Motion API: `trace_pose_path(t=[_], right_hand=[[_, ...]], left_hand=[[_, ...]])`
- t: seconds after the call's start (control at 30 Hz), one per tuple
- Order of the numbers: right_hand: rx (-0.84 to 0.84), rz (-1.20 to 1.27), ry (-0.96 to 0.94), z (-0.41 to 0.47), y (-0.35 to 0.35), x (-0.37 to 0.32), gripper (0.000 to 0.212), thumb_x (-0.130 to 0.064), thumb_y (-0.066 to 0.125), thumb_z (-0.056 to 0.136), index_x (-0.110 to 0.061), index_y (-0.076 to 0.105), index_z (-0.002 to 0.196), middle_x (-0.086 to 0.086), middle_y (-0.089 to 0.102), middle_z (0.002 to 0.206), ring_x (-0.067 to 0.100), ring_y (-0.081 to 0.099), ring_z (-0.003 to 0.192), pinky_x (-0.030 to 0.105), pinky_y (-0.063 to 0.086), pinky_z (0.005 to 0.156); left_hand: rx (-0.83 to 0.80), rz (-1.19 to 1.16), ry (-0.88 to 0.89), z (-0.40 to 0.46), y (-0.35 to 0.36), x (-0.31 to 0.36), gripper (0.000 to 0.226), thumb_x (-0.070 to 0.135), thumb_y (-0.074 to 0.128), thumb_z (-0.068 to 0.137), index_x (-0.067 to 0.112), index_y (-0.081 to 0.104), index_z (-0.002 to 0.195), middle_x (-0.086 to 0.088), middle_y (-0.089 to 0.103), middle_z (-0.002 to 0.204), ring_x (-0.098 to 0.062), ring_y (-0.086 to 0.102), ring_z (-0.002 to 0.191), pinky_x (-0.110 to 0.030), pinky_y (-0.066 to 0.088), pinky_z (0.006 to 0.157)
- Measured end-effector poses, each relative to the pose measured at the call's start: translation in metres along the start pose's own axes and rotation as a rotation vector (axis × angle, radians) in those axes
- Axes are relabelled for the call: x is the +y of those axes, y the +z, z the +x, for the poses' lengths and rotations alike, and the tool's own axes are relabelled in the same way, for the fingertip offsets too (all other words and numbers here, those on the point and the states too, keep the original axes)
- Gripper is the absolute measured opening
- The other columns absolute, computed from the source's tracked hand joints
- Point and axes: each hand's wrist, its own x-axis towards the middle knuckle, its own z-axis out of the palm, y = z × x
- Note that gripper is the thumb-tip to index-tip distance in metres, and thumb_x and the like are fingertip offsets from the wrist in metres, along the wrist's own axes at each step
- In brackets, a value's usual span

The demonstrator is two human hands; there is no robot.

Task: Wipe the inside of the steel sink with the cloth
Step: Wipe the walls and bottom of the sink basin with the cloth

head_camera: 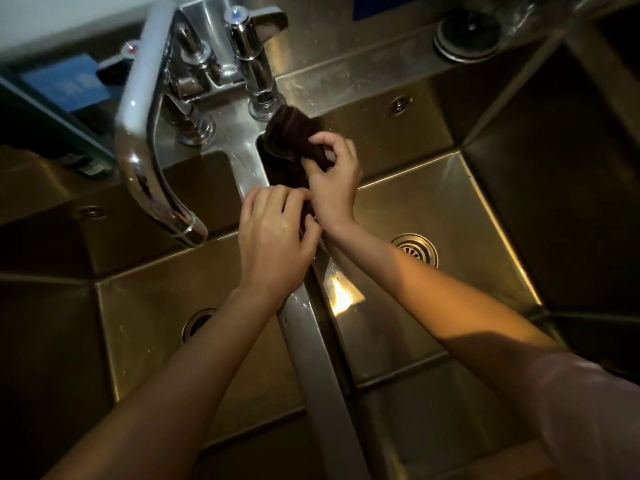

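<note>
A dark brown cloth (289,140) hangs over the far end of the divider (322,375) between the two basins of the steel sink (485,209). My right hand (334,181) pinches the cloth's upper part near the back left corner of the right basin. My left hand (277,237) grips the cloth's lower end just above the divider. Most of the cloth's lower part is hidden behind both hands.
A large chrome tap spout (145,133) curves over the left basin, with valve posts (249,60) behind the cloth. Each basin has a round drain: left drain (197,323), right drain (415,249). A round stopper (467,36) lies on the back ledge.
</note>
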Motion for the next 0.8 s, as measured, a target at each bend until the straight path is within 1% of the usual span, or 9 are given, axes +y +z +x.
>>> trace_pose_path(t=[0.07, 0.13, 0.27, 0.33, 0.43, 0.47, 0.57, 0.6, 0.8], right_hand=[[-0.001, 0.030, -0.025, 0.006, -0.006, -0.017, 0.030, 0.005, 0.068, 0.074, -0.014, 0.066, 0.096, -0.006, 0.056, 0.097, 0.015, 0.063, 0.092, 0.029, 0.052, 0.085], [-0.020, 0.001, -0.037, 0.010, -0.009, -0.017, 0.030, 0.005, 0.068, 0.073, -0.013, 0.067, 0.096, -0.002, 0.058, 0.098, 0.016, 0.062, 0.091, 0.029, 0.052, 0.084], [-0.076, -0.096, -0.030, 0.006, -0.009, 0.017, 0.031, 0.007, 0.066, 0.071, -0.012, 0.068, 0.095, 0.002, 0.058, 0.098, 0.011, 0.056, 0.090, 0.017, 0.046, 0.081], [-0.116, -0.134, 0.026, 0.002, -0.007, 0.044, 0.031, 0.006, 0.065, 0.073, -0.013, 0.067, 0.097, 0.002, 0.059, 0.101, 0.014, 0.057, 0.095, 0.017, 0.045, 0.083], [-0.153, -0.252, 0.149, -0.005, -0.001, 0.088, 0.032, 0.006, 0.063, 0.076, -0.017, 0.065, 0.098, 0.001, 0.057, 0.106, 0.012, 0.055, 0.097, 0.003, 0.039, 0.076], [-0.159, -0.305, 0.175, -0.006, 0.000, 0.101, 0.032, 0.006, 0.061, 0.076, -0.016, 0.064, 0.099, 0.002, 0.056, 0.107, 0.013, 0.055, 0.098, 0.003, 0.039, 0.076], [-0.170, -0.431, 0.223, -0.004, -0.001, 0.132, 0.033, 0.008, 0.056, 0.075, -0.013, 0.063, 0.101, 0.008, 0.056, 0.108, 0.022, 0.056, 0.101, 0.024, 0.045, 0.085], [-0.162, -0.448, 0.244, -0.003, -0.001, 0.137, 0.033, 0.008, 0.055, 0.076, -0.013, 0.063, 0.101, 0.008, 0.055, 0.108, 0.023, 0.056, 0.101, 0.026, 0.045, 0.086], [-0.053, -0.399, 0.272, 0.000, -0.004, 0.123, 0.031, 0.004, 0.059, 0.078, -0.019, 0.066, 0.098, 0.003, 0.057, 0.105, 0.016, 0.056, 0.098, 0.025, 0.047, 0.086]], left_hand=[[0.005, 0.000, -0.006, 0.000, 0.001, -0.001, 0.022, 0.021, 0.054, 0.089, 0.011, 0.063, 0.107, -0.006, 0.061, 0.097, -0.020, 0.053, 0.096, -0.038, 0.040, 0.098], [0.008, 0.012, -0.003, -0.001, 0.002, -0.001, 0.022, 0.021, 0.054, 0.089, 0.011, 0.064, 0.106, -0.006, 0.060, 0.097, -0.020, 0.053, 0.096, -0.038, 0.039, 0.097], [0.015, 0.012, 0.008, -0.001, 0.004, -0.003, 0.021, 0.023, 0.053, 0.091, 0.011, 0.065, 0.105, -0.005, 0.060, 0.099, -0.020, 0.052, 0.097, -0.037, 0.038, 0.097], [0.023, 0.010, 0.010, -0.001, 0.005, -0.004, 0.021, 0.023, 0.052, 0.091, 0.012, 0.065, 0.103, -0.005, 0.061, 0.099, -0.020, 0.053, 0.098, -0.038, 0.039, 0.098], [0.036, 0.007, 0.015, -0.001, 0.006, -0.005, 0.020, 0.024, 0.052, 0.091, 0.012, 0.065, 0.100, -0.005, 0.061, 0.097, -0.020, 0.053, 0.097, -0.039, 0.040, 0.097], [0.036, 0.005, 0.016, -0.001, 0.006, -0.005, 0.019, 0.024, 0.053, 0.091, 0.012, 0.065, 0.099, -0.005, 0.061, 0.097, -0.020, 0.053, 0.097, -0.040, 0.040, 0.098], [0.036, -0.001, 0.017, -0.002, 0.006, -0.006, 0.018, 0.024, 0.053, 0.090, 0.013, 0.066, 0.097, -0.003, 0.061, 0.097, -0.019, 0.053, 0.096, -0.038, 0.037, 0.100], [0.038, -0.003, 0.018, -0.002, 0.006, -0.006, 0.018, 0.024, 0.054, 0.090, 0.013, 0.066, 0.096, -0.003, 0.061, 0.096, -0.018, 0.053, 0.096, -0.037, 0.036, 0.100], [0.027, -0.001, 0.018, -0.002, 0.004, -0.006, 0.019, 0.025, 0.053, 0.090, 0.014, 0.066, 0.099, -0.002, 0.062, 0.099, -0.017, 0.054, 0.098, -0.038, 0.034, 0.103]])
